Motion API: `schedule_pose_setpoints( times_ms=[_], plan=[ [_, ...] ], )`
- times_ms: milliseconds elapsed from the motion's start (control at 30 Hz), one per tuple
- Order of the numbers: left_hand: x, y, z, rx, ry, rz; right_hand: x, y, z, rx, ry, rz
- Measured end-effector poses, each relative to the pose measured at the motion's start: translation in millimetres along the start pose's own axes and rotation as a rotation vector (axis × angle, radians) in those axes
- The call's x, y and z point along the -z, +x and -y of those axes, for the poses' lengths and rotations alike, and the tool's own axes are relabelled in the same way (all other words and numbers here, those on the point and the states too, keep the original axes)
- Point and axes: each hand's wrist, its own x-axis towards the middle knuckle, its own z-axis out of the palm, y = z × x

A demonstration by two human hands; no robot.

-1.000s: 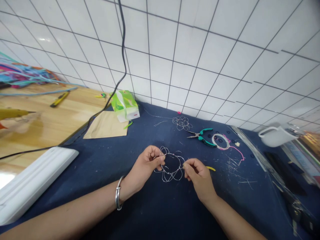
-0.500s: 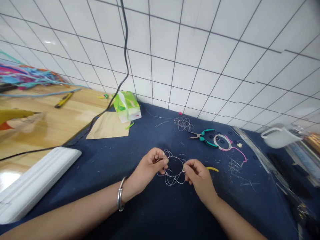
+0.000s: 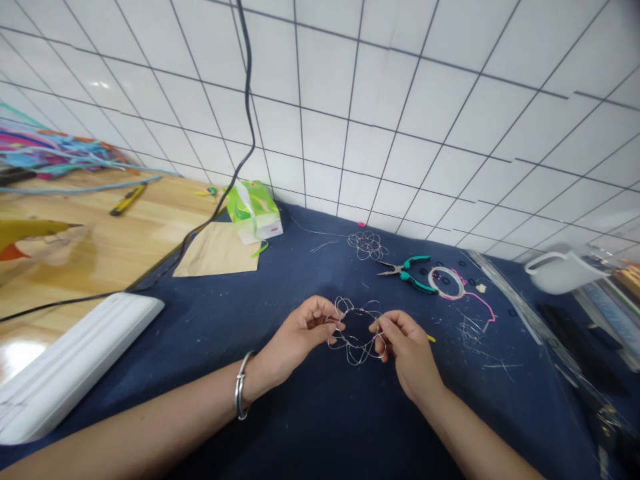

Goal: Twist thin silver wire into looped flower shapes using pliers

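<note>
Here the left hand (image 3: pixel 300 333) and the right hand (image 3: pixel 407 347) are pinching opposite sides of the wire flower (image 3: pixel 356 330), which is lying flat between them.

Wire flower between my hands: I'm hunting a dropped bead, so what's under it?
Under the wire flower only the dark blue cloth shows through its loops. Both hands' fingers cover its side edges.
</note>
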Motion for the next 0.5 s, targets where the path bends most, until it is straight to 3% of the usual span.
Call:
schedule_pose_setpoints(
  times_ms=[167, 300, 367, 500],
  plan=[
    [-11.5, -17.2, 2.2, -0.054, -0.026, -0.112, 3.4, 4.3, 1.7, -0.014, 0.052, -0.064],
    [-27.3, -49.7, 0.1, -0.009, 0.137, -0.091, 12.2, 14.4, 6.5, 0.017, 0.122, -0.150],
    [-31.8, -63.5, -4.4, -0.048, 0.306, 0.089, 14.8, 18.7, 8.9, 0.051, 0.145, -0.190],
    [-30.7, -74.2, -2.6, -0.375, 0.498, 0.685, 17.0, 22.2, 11.6, 0.093, 0.167, -0.240]
  ],
)
